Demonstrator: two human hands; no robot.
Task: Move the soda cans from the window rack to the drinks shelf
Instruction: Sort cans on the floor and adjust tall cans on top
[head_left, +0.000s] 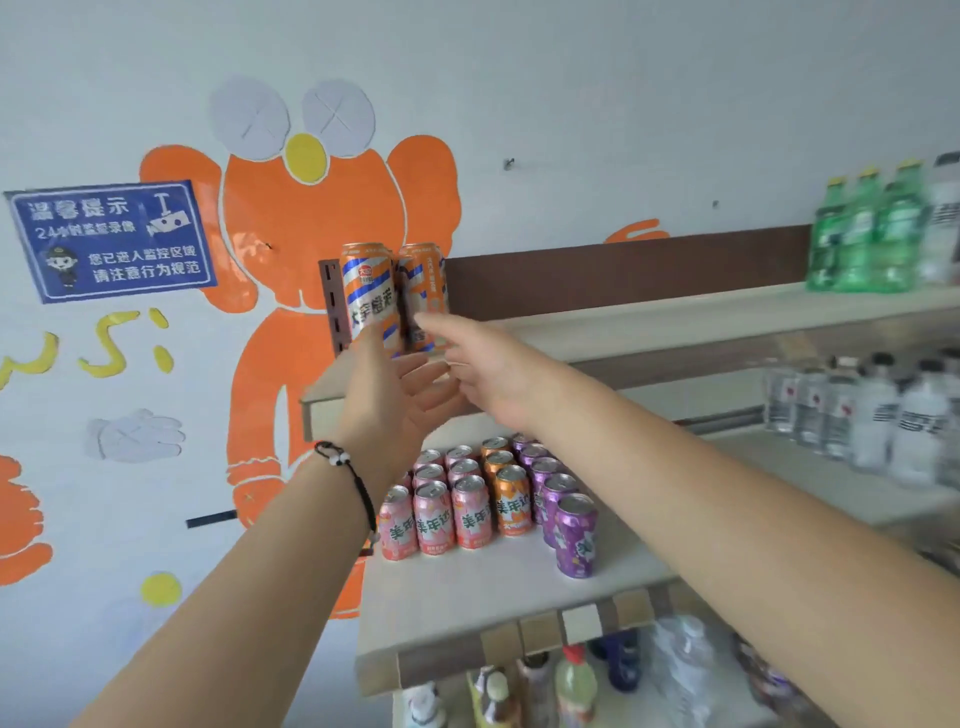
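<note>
Reaching up to the top shelf (675, 317), we have two tall orange-and-silver cans (366, 296) standing together at its left end, against the brown back panel (623, 270). Our left hand (387, 395) rests its fingers on the base of the nearer can, loosely spread, not closed around it. Our right hand (483, 358) points straight fingers at the second can, gripping nothing. Below stand rows of pink, orange and purple cans (483, 499) marked 美年达. Green bottles (862, 234) sit far right. A blue sign (111, 239) reads 温馨提示.
</note>
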